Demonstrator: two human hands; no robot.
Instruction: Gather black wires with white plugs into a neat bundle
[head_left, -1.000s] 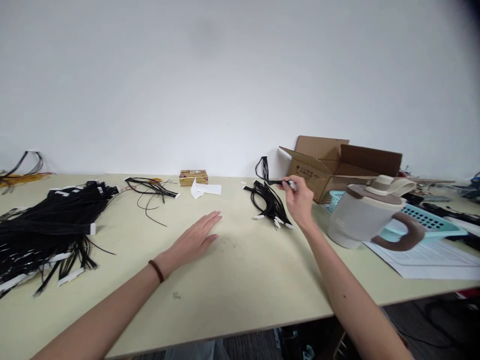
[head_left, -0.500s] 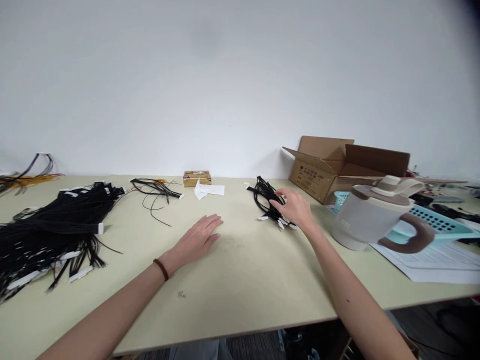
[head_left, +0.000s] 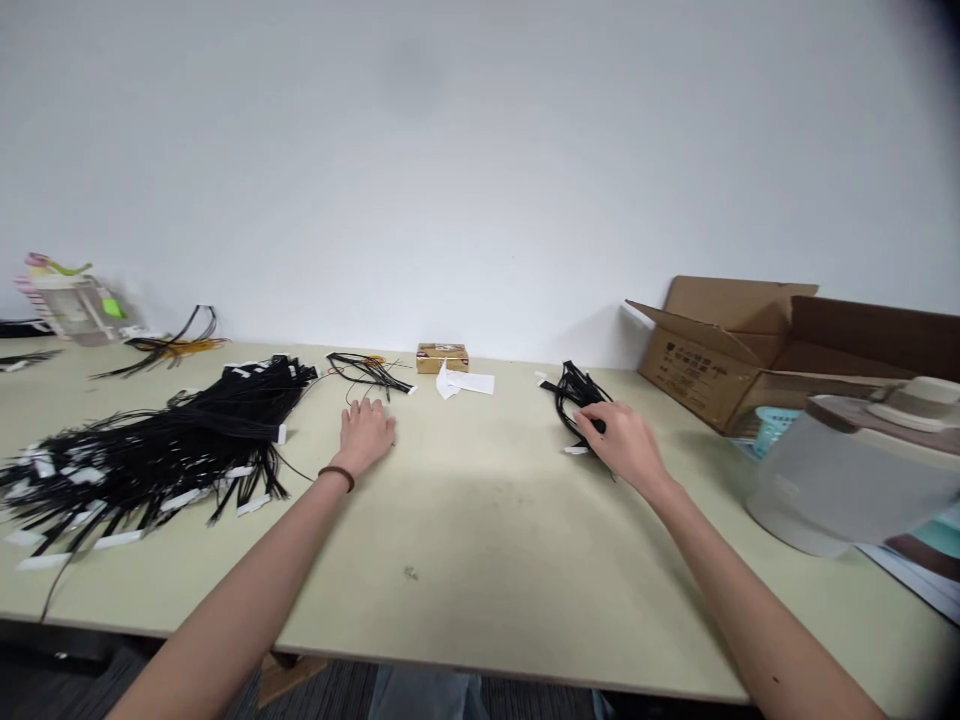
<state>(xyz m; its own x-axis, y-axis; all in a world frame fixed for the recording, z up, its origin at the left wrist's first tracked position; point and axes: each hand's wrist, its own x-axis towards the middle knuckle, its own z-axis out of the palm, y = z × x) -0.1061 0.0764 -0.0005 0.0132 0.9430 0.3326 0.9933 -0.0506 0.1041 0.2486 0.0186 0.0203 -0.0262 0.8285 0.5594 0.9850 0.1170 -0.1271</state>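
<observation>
My right hand (head_left: 624,440) is over a small bundle of black wire harnesses (head_left: 574,390) with white connectors. Its thumb and fingers are closed on the bundle, and the palm hides part of it. My left hand (head_left: 366,437) is held palm down above the table, fingers loosely apart, with nothing visible in it. A big heap of black wire harnesses (head_left: 180,430) with white connectors lies to the left of that hand. Just beyond its fingertips is a small group of black wires (head_left: 367,368) with a few orange ones.
A small gold box (head_left: 442,357) and white paper (head_left: 472,382) are by the wall. An open cardboard box (head_left: 690,370) stands at right, behind a large white mug (head_left: 832,490) and a turquoise basket (head_left: 772,428). A clear bottle (head_left: 75,310) and more wires (head_left: 176,345) are far left.
The view has turned left. My left hand has moved left towards the big heap of black wire harnesses. My right hand has closed its fingers on the small bundle.
</observation>
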